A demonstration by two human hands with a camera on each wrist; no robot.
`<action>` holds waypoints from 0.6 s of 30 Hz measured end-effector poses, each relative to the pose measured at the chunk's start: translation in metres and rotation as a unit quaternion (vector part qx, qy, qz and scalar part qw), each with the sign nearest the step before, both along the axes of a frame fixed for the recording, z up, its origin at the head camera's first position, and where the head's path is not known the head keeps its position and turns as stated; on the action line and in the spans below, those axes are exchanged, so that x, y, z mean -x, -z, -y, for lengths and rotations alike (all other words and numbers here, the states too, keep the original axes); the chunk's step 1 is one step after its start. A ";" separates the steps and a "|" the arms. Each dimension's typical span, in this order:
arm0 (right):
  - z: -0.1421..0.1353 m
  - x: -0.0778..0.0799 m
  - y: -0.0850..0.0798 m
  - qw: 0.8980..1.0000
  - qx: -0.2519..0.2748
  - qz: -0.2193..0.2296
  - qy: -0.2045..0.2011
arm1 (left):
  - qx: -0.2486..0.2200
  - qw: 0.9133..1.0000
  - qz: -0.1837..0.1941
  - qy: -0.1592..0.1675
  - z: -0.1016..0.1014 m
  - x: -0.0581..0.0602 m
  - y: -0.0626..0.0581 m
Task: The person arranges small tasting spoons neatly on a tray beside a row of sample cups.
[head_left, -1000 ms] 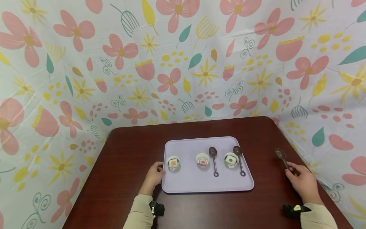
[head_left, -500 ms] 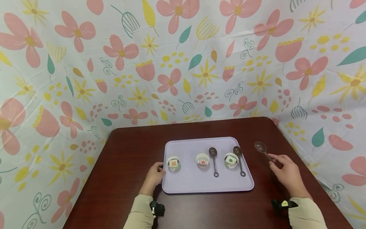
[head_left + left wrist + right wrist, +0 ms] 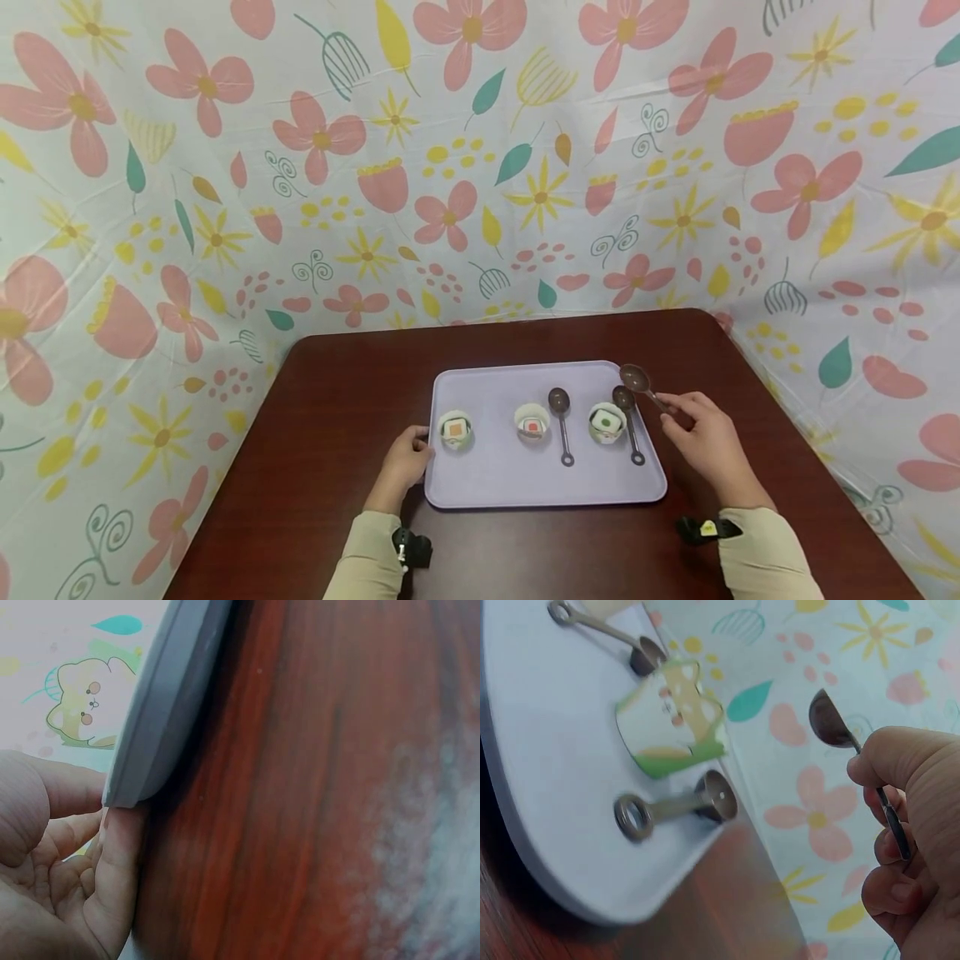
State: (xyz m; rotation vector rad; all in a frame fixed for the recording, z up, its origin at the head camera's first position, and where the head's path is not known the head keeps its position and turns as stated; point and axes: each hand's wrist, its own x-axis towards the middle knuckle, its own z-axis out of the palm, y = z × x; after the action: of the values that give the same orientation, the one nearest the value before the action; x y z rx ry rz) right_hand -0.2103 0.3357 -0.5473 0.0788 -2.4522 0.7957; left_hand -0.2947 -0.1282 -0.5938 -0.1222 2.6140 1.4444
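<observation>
A pale lilac tray [image 3: 495, 475] lies on the table, carrying three small cups and two brown spoons. My left hand [image 3: 406, 458] pinches the tray's left rim between thumb and fingers, as the left wrist view shows. In my right hand [image 3: 708, 442] is a brown spoon [image 3: 635, 379], gripped by its handle, bowl above the tray's right edge. Just below that bowl lies another spoon [image 3: 632, 429], beside the right cup [image 3: 606, 423]. The second tray spoon [image 3: 562, 425] lies right of the middle cup [image 3: 532, 422]. A third cup [image 3: 455, 430] stands at the tray's left.
The dark red-brown table [image 3: 360, 383] extends around the tray on all sides. Behind and beside it hangs a white cloth [image 3: 480, 250] printed with flowers and leaves. Each cup has a white piece with a coloured mark inside.
My right hand has moved left with the spoon, from the table's right side to the tray's right edge. The left hand, the tray and its contents stay in place.
</observation>
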 end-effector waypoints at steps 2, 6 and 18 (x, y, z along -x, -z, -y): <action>0.006 0.002 0.000 1.000 0.003 0.000 -0.005 | -0.001 1.000 -0.001 0.000 0.000 0.000 0.000; 0.018 0.006 0.001 1.000 0.006 0.002 -0.015 | -0.001 1.000 -0.004 0.001 0.000 -0.001 0.000; 0.053 0.013 -0.001 0.998 0.015 0.017 -0.053 | -0.006 1.000 -0.007 0.002 -0.001 -0.002 -0.001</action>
State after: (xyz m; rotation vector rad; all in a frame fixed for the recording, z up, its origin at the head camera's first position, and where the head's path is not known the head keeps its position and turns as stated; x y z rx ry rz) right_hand -0.2237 0.2829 -0.5462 0.1862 -2.4841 0.8862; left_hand -0.2925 -0.1273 -0.5928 -0.1068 2.6144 1.4654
